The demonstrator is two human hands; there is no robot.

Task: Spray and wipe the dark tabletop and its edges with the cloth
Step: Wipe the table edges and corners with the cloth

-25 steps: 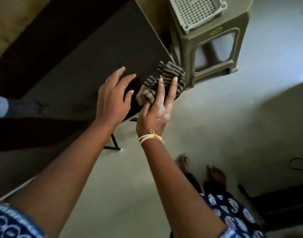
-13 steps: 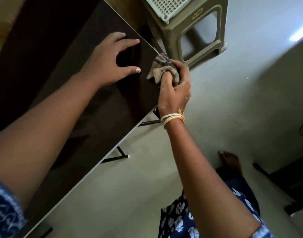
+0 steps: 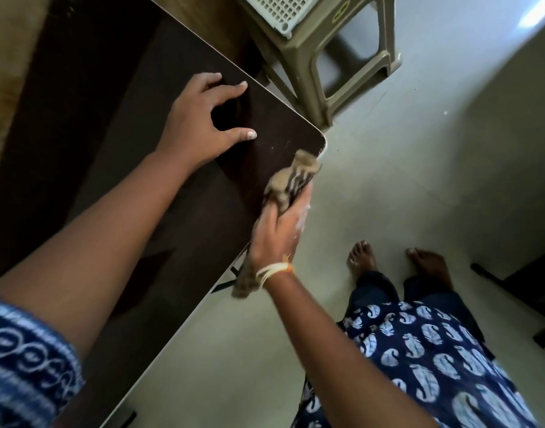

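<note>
**Two hands at the table's corner**

Both of my hands work at the near corner of the dark brown laminate tabletop (image 3: 178, 193). My left hand (image 3: 203, 118) rests on the surface, fingers spread wide and thumb stretched toward the rounded corner — it holds nothing. My right hand (image 3: 280, 227) is closed around the striped brown-and-tan cloth (image 3: 291, 177), pressing it against the tabletop's pale front edge just below that corner; one bunched end sticks out past my fingertips, another tail hangs down by my wrist, where I wear a pale thread bracelet (image 3: 272, 270). The cloth is blurred. Beyond the corner stands an olive plastic stool (image 3: 342, 72) with a white lattice tray (image 3: 280, 9) on top. My bare feet (image 3: 362, 256) stand on the pale floor (image 3: 419, 168), below my blue patterned garment (image 3: 435, 350).
</note>
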